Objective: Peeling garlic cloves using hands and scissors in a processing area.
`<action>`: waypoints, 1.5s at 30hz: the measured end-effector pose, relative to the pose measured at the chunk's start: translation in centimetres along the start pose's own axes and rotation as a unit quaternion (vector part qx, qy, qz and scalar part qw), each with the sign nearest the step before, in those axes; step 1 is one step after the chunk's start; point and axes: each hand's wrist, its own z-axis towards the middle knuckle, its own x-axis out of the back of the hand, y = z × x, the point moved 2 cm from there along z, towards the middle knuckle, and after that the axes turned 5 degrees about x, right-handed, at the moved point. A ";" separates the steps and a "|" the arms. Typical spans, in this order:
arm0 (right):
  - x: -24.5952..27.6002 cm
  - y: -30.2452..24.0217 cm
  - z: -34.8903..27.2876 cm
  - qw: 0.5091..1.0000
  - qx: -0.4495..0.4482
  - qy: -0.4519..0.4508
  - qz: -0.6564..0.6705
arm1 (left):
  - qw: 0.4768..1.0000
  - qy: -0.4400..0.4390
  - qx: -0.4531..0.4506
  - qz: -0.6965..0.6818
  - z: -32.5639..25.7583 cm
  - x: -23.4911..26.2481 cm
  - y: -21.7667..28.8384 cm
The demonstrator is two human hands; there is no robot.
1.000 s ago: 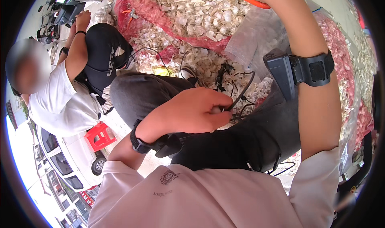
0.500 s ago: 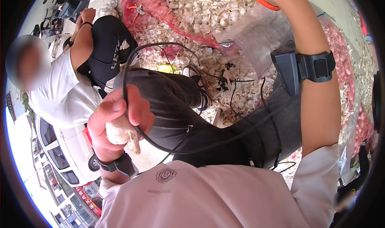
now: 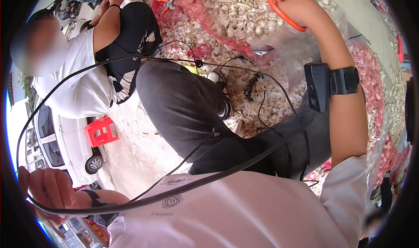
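Note:
My left hand [image 3: 50, 191] is a closed fist out at the left edge, where the loop of a black cable [image 3: 78, 212] meets its fingers. A pale stalk-like piece sticks out below the fist; the rest of it is hidden. At the top, my right hand [image 3: 299, 6] grips shears [image 3: 283, 14] with orange and yellow handles, their blades out of the picture. Just beyond and beneath that hand lies a big heap of garlic bulbs and cut stems [image 3: 238, 14]. Dark strapped devices sit on both my forearms.
A co-worker [image 3: 78, 86] sits at my left. Orange-handled shears [image 3: 167, 6] lie on red mesh [image 3: 192, 8]. Clear plastic sheeting [image 3: 288, 45] covers part of the heap near my right arm. A red plastic stool [image 3: 101, 132] and white van [image 3: 65, 139] stand at left. Cables cross my legs.
My left hand has swung left and down from in front of my knee, where it held a garlic bulb. The cable loop has widened toward it. My right hand has shifted slightly down.

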 end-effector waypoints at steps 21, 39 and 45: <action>0.6 1.3 -1.6 0.998 0.004 0.009 0.055 | 0.754 -0.308 0.452 0.365 4.6 -6.5 -27.1; 2.8 -7.3 -2.2 0.992 -0.088 -0.088 0.037 | 0.436 -0.428 0.494 0.618 -4.6 1.5 -66.8; 3.1 -9.1 -4.3 0.991 -0.041 -0.112 0.061 | 0.488 -0.369 0.457 0.645 -2.8 -4.1 -61.6</action>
